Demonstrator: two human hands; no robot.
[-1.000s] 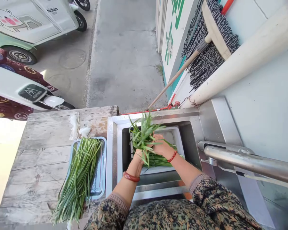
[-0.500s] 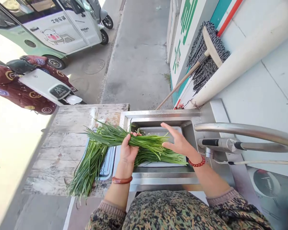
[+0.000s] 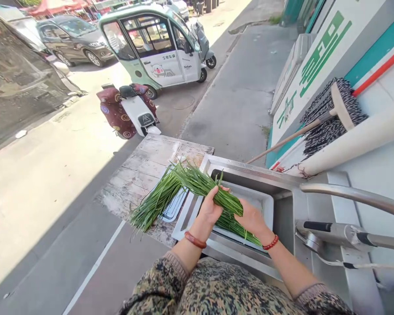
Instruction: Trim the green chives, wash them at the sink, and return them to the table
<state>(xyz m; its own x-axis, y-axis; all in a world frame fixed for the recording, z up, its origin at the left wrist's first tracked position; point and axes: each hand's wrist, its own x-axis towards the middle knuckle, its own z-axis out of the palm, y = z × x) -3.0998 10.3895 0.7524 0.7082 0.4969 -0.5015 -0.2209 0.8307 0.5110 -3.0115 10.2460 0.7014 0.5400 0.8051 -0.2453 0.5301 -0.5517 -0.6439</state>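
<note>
Lying in the sink tray (image 3: 265,202): chives (image 3: 236,224).

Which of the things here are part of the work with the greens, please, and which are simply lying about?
In use:
left hand, gripping the bunch of chives
right hand, on the same bunch
sink
white basin
tray of chives

Lying about:
mop
tap
scooter
small van

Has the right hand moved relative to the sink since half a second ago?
Yes. The right hand came down from open above the sink onto the bunch of chives that the left hand grips.
</note>
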